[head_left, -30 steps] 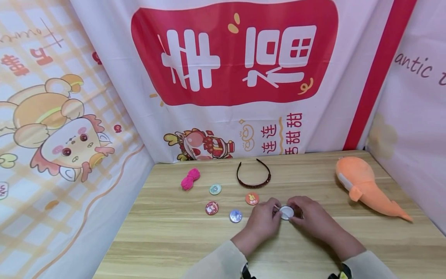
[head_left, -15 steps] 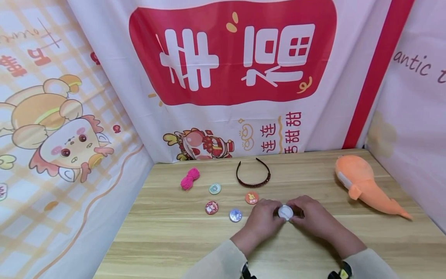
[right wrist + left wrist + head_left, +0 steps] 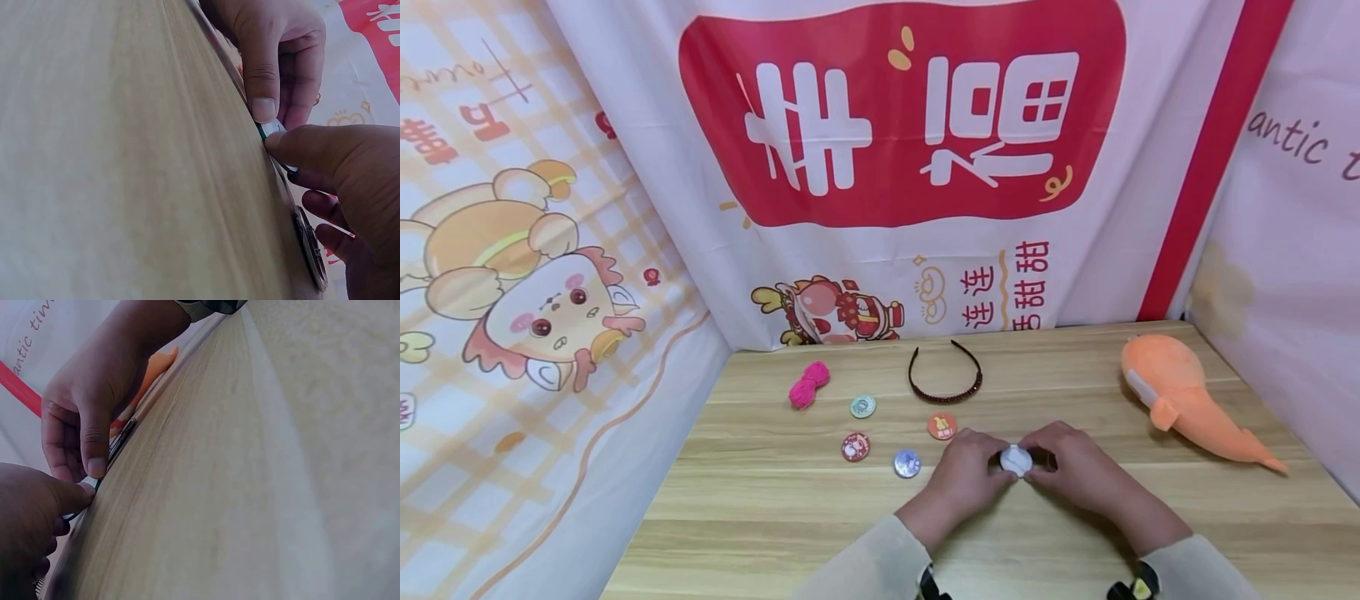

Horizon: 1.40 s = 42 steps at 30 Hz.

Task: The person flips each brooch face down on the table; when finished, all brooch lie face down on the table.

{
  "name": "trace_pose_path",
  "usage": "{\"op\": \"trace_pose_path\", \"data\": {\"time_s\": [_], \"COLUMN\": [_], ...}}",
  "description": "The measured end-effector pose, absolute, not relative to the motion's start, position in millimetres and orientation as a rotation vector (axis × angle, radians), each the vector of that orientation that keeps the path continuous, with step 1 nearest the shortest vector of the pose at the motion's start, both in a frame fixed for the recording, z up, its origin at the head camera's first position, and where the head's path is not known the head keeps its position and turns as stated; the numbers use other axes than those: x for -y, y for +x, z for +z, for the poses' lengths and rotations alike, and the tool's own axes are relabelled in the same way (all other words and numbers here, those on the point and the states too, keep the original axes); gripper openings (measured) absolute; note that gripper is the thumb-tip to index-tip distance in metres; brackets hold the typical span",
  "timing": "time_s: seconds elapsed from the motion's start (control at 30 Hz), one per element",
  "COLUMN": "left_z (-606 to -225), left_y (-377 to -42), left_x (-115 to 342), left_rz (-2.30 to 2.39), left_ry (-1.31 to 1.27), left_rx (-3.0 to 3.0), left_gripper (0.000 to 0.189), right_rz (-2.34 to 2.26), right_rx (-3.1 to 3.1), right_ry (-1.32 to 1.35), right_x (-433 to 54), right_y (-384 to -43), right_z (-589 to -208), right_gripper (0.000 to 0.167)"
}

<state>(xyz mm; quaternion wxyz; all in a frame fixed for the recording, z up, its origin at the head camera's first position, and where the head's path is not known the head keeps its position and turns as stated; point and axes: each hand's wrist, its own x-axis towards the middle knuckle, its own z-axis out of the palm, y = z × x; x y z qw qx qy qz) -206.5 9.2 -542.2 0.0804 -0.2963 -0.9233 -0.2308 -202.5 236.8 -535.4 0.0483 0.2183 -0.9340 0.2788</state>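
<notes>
Between both hands lies a small round badge (image 3: pixel 1017 461), its upward side whitish with a faint line across it. My left hand (image 3: pixel 972 473) pinches its left edge, thumb toward me and fingers on the far side. From the right, my right hand (image 3: pixel 1072 468) holds the opposite edge between thumb and fingers. A dark-edged round thing (image 3: pixel 310 250) rests beside the right hand's fingers in the right wrist view; its kind is unclear. Nearest the left hand are an orange badge (image 3: pixel 942 427) and a blue one (image 3: pixel 907 463).
A red badge (image 3: pixel 855 447) and a mint-green badge (image 3: pixel 862 406) lie further left, with a pink bow-shaped bundle (image 3: pixel 809 385) behind. A dark headband (image 3: pixel 946 398) sits toward the back. An orange plush toy (image 3: pixel 1198 404) occupies the right of the wooden table (image 3: pixel 760 517).
Both hands keep hold of the badge. Its pale face has turned slightly, and the left fingers have shifted along its edge. The other things stay put.
</notes>
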Motion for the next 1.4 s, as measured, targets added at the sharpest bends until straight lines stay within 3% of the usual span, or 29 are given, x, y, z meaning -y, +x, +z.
{"op": "trace_pose_path", "data": {"time_s": [0.8, 0.97, 1.23, 1.4], "left_z": [-538.8, -536.4, -534.9, -535.0], "left_y": [-204.3, -207.6, -224.2, -228.5], "left_x": [-7.5, 1.3, 22.3, 30.2], "left_rz": [-0.597, -0.608, -0.603, -0.603], "left_ry": [-0.852, -0.655, -0.286, -0.198], "left_rx": [2.808, 2.804, 2.799, 2.815], "left_gripper": [0.032, 0.031, 0.051, 0.065], "right_rz": [0.783, 0.786, 0.789, 0.778], "right_rx": [2.861, 2.879, 2.894, 2.904], "right_ry": [0.706, 0.679, 0.685, 0.681], "right_x": [-236.2, -235.9, -237.3, -237.4], "right_y": [-203.7, -203.7, -203.7, -203.9], "right_z": [-537.1, -536.5, -533.7, -535.4], "right_gripper": [0.026, 0.029, 0.029, 0.029]}}
